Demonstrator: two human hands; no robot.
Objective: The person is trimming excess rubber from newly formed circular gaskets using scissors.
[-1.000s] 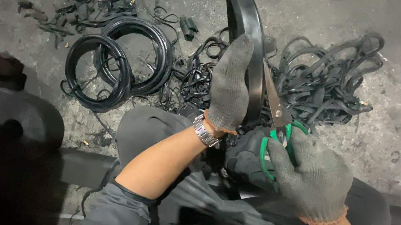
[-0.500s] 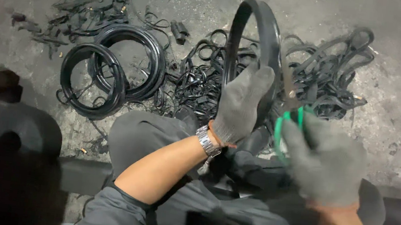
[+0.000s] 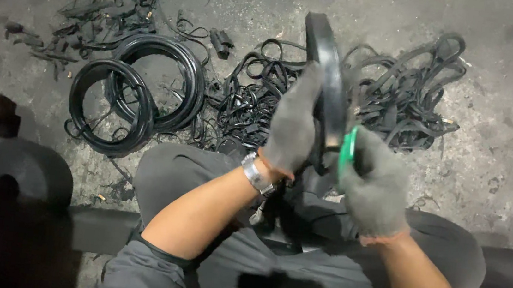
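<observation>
Your left hand (image 3: pixel 293 125) is gripping the black rubber ring (image 3: pixel 327 75); your right hand (image 3: pixel 376 182) is squeezing green-handled scissors (image 3: pixel 346 150). Keep the ring steady.

A rough workshop or scrap-handling area, worked at ground level. The floor (image 3: pixel 503 94) is bare, stained, gritty concrete. Beyond the gloved hands lie heaps of cut black rubber strips (image 3: pixel 401 96) and tangled bands (image 3: pixel 248 99). Further off to the left of the hands sit two coiled black rubber rings (image 3: pixel 141 94), with small offcuts (image 3: pixel 91 25) scattered past them. The person sits low over the floor, wearing grey knit work gloves, holding a black rubber hoop (image 3: pixel 330 82) and green-handled shears (image 3: pixel 347 152)
</observation>
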